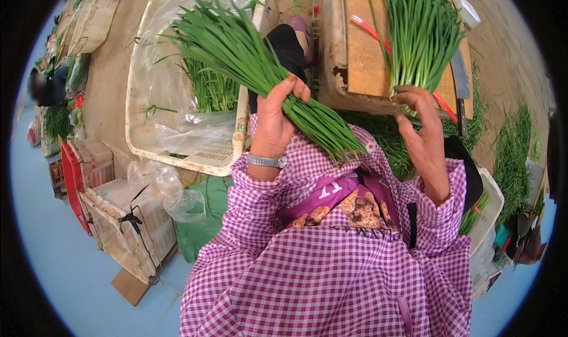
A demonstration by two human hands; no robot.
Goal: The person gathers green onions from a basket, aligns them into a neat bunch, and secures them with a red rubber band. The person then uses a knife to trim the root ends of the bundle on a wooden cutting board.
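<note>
My left hand (278,115) is closed round a thick bundle of long green chives (236,53), its leafy ends pointing up-left over a crate. My right hand (414,115) has its fingers curled on the pale stem ends of a second chive bunch (423,29), which lies on a wooden board (364,59). Beside that bunch are a red strip (367,29) and a knife (460,74) with a black handle.
A white crate (145,130) with plastic bags and chives stands left. Lower left are more crates (127,230) and a green sack (201,207). Loose greens (509,154) and another crate (491,201) lie right. A blurred person (44,86) is far left.
</note>
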